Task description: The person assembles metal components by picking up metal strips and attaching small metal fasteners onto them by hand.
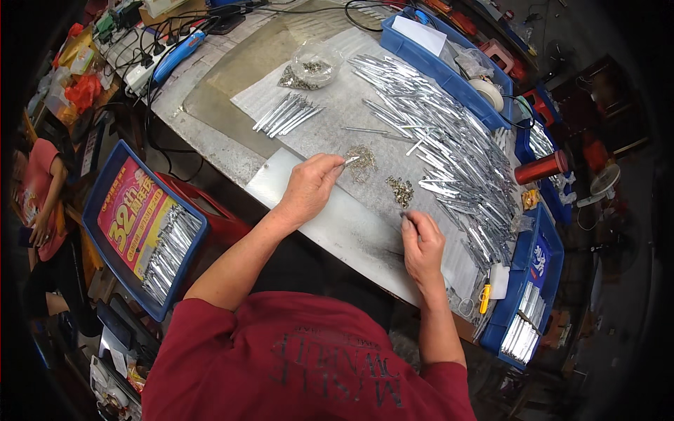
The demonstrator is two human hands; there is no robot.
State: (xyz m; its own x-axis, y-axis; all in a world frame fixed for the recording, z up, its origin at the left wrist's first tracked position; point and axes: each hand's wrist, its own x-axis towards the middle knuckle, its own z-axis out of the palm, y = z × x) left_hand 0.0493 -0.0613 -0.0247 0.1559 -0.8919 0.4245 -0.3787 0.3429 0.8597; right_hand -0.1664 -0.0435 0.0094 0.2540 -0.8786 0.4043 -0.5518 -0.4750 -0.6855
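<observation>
My left hand (309, 186) is closed in a pinch, with the tip of a thin silvery metal strip (351, 161) showing past its fingertips. It hovers beside a loose pile of tiny brass-coloured parts (361, 158). My right hand (424, 247) is nearer the table's front edge, thumb and fingertips pressed together; whatever is between them is too small to make out. Just beyond it lies a second little heap of small metal parts (400, 191). A broad spread of long silvery metal strips (439, 140) covers the table's right side.
A short row of strips (288, 114) lies near a clear plastic bag of small parts (309, 67). Blue trays (509, 309) line the right edge; another blue tray (199, 261) with strips stands left. A yellow-handled tool (485, 298) lies front right. Another person (43, 186) is at far left.
</observation>
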